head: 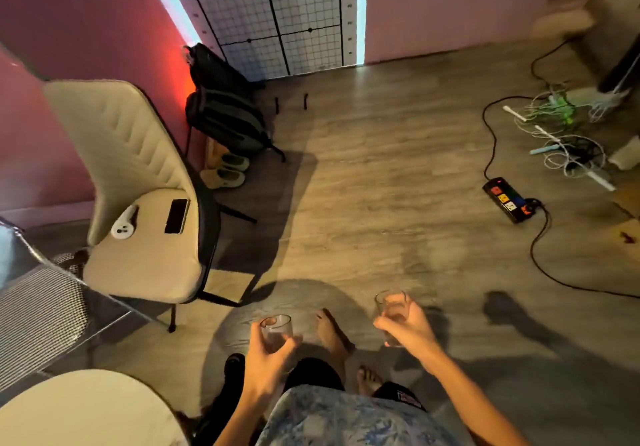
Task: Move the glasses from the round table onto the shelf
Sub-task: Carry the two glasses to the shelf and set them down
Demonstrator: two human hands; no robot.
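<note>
My left hand [268, 355] grips a clear glass [277, 329] upright, low in the view above the floor. Held by my right hand [407, 326] is a second clear glass [391, 308], a little higher and to the right. Both glasses look empty. Part of the pale round table [86, 407] shows at the bottom left corner, behind my left arm. No shelf is in view.
A cream chair [138, 224] stands at the left with a white controller [124, 225] and a dark phone [176, 216] on its seat. A black backpack [225, 113] leans by the wall. A power strip [509, 199] and tangled cables [561, 134] lie on the wooden floor at the right.
</note>
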